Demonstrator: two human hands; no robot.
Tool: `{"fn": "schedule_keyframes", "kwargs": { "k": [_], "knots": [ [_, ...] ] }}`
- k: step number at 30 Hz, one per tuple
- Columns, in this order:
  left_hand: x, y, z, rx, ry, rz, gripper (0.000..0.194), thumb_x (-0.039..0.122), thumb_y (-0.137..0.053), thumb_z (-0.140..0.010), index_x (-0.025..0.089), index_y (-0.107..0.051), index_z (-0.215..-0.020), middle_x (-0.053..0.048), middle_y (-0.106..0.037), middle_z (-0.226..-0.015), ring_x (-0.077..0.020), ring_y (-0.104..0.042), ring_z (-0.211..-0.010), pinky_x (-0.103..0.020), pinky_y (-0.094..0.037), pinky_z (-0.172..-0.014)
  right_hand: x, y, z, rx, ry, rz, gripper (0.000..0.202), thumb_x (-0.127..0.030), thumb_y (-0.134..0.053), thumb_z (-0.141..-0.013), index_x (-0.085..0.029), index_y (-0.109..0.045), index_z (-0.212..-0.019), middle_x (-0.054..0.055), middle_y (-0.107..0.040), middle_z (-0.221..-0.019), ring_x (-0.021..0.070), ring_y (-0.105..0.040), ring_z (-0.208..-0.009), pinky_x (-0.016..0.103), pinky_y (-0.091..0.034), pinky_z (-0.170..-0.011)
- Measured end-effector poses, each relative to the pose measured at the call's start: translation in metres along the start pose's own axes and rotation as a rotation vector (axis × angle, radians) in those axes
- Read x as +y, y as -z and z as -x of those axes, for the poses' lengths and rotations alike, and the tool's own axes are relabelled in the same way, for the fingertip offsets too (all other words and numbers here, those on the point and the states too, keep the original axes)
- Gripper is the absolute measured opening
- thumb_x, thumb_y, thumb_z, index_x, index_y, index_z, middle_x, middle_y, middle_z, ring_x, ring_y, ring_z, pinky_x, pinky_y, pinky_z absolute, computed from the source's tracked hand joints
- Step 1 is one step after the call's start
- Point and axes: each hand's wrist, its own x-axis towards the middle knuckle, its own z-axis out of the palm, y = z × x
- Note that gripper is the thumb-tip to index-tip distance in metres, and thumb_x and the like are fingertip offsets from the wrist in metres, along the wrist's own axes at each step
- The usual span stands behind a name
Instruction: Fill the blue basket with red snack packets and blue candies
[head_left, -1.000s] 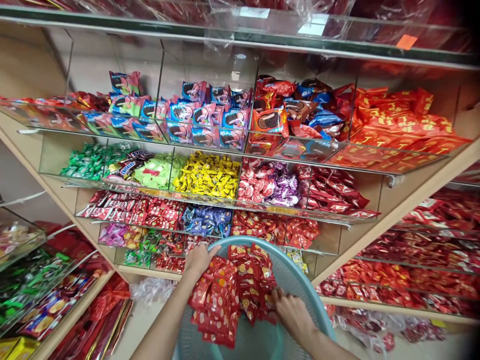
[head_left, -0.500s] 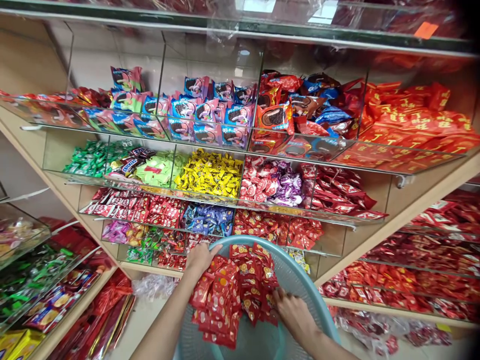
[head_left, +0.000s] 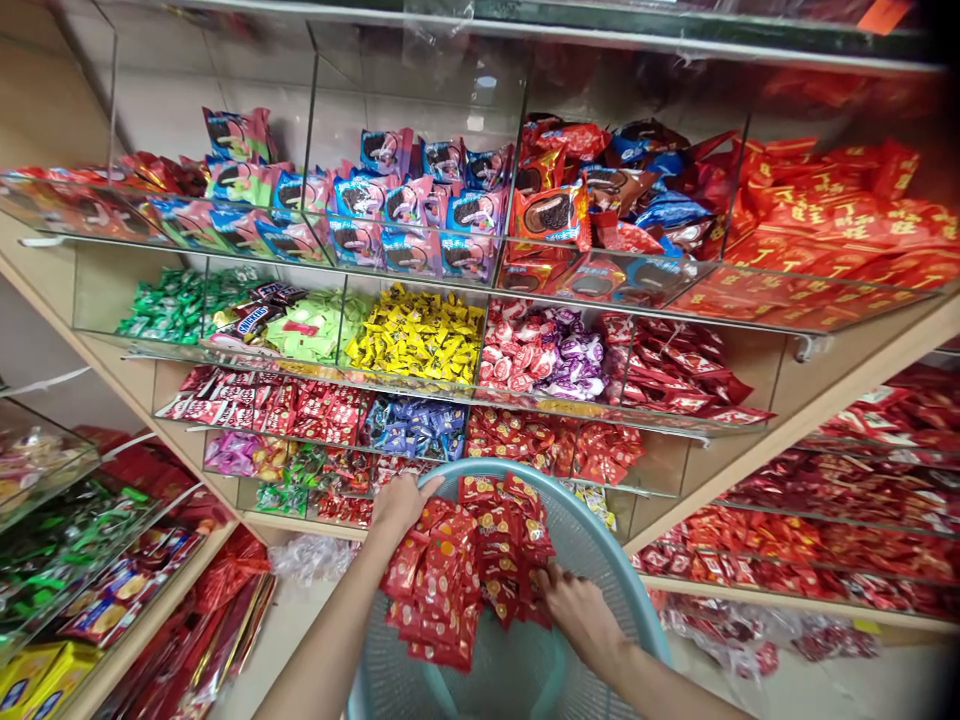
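Observation:
A pale blue-green plastic basket (head_left: pixel 651 610) stands tilted in front of me, holding red candy packets (head_left: pixel 439 590) with orange-slice prints. My left hand (head_left: pixel 397 505) is closed on the basket's rim at the upper left, its thumb lying along the edge. Inside the basket, at the right side of the pile, my right hand (head_left: pixel 581 610) has its fingers curled against the packets and seems to grip the edge of one. Its fingertips are partly hidden. Bare basket bottom shows below the pile.
Glass-fronted shelves rise ahead, with yellow candies (head_left: pixel 416 340), cookie packs (head_left: pixel 360 215) and red bags (head_left: pixel 840 220). Similar red packets (head_left: pixel 510 440) lie in a lower compartment behind the basket. Side shelves hold green candies (head_left: pixel 82 545) at left. Plastic bags (head_left: pixel 727 640) lie at lower right.
My view has tipped slightly, so the shelves sit a little higher. My right hand has shifted slightly up and left along the packets; my left hand stays on the rim.

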Motion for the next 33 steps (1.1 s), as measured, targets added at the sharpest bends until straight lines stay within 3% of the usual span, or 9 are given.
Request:
{"fn": "schedule_keyframes", "kwargs": {
  "k": [6, 20, 23, 27, 30, 33],
  "knots": [
    [0.0, 0.0, -0.001, 0.0, -0.002, 0.018, 0.073, 0.073, -0.018, -0.067, 0.016, -0.059, -0.087, -0.013, -0.063, -0.085, -0.0283, -0.058, -0.081, -0.035, -0.043, -0.066, 0.003, -0.002, -0.002, -0.016, -0.015, 0.053, 0.025, -0.001, -0.042, -0.075, -0.016, -0.055, -0.09, 0.009, -0.059, -0.076, 0.0189, -0.06, -0.059, 0.024, -0.043, -0.044],
    [0.001, 0.0, 0.001, -0.005, 0.011, -0.005, 0.074, 0.072, -0.018, -0.068, 0.015, -0.059, -0.089, -0.015, -0.063, -0.089, -0.0267, -0.058, -0.083, -0.033, -0.042, -0.067, -0.001, 0.015, 0.003, -0.062, -0.028, -0.019, 0.022, -0.004, -0.041, -0.077, -0.016, -0.054, -0.088, 0.01, -0.06, -0.076, 0.0198, -0.061, -0.061, 0.026, -0.044, -0.046],
    [-0.001, -0.002, -0.001, -0.001, 0.012, 0.0, 0.075, 0.073, -0.017, -0.067, 0.015, -0.06, -0.086, -0.015, -0.063, -0.087, -0.0278, -0.059, -0.082, -0.033, -0.042, -0.065, -0.013, 0.024, 0.002, -0.039, -0.016, -0.068, 0.014, -0.016, -0.044, -0.08, -0.015, -0.056, -0.087, 0.011, -0.061, -0.077, 0.0209, -0.06, -0.062, 0.028, -0.045, -0.047],
    [-0.002, -0.004, -0.001, 0.008, -0.003, 0.0, 0.074, 0.073, -0.017, -0.068, 0.015, -0.06, -0.084, -0.015, -0.063, -0.087, -0.0281, -0.059, -0.082, -0.033, -0.043, -0.065, -0.042, 0.03, -0.007, -0.046, 0.057, -0.134, 0.024, -0.034, -0.051, -0.076, -0.014, -0.058, -0.088, 0.012, -0.062, -0.073, 0.0224, -0.06, -0.066, 0.03, -0.045, -0.051],
    [-0.002, -0.004, -0.001, 0.014, -0.011, -0.006, 0.073, 0.071, -0.017, -0.069, 0.016, -0.061, -0.087, -0.015, -0.063, -0.088, -0.0279, -0.058, -0.083, -0.033, -0.043, -0.067, -0.058, 0.024, -0.016, -0.108, 0.137, -0.152, 0.018, -0.024, -0.05, -0.077, -0.01, -0.059, -0.083, 0.013, -0.063, -0.071, 0.0204, -0.06, -0.068, 0.027, -0.044, -0.052],
    [-0.002, -0.003, 0.0, 0.008, -0.002, -0.015, 0.072, 0.07, -0.018, -0.07, 0.016, -0.061, -0.087, -0.014, -0.063, -0.087, -0.0278, -0.058, -0.084, -0.034, -0.042, -0.069, -0.058, 0.017, -0.023, -0.118, 0.152, -0.147, 0.016, -0.008, -0.044, -0.076, -0.008, -0.06, -0.079, 0.015, -0.063, -0.074, 0.0178, -0.061, -0.068, 0.025, -0.043, -0.054]
  ]
}}
